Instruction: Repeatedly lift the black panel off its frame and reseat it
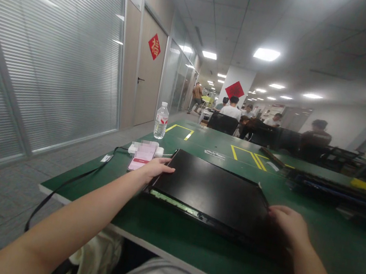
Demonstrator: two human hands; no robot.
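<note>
Grip of both hands on glossy rectangular panel

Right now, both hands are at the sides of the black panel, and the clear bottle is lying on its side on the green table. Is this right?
Not quite: the head view shows the clear bottle standing upright on the green table. The left hand and right hand are indeed at the sides of the black panel.

Open-plan office-like workroom: green worktable, ceiling lights, seated people.
</note>
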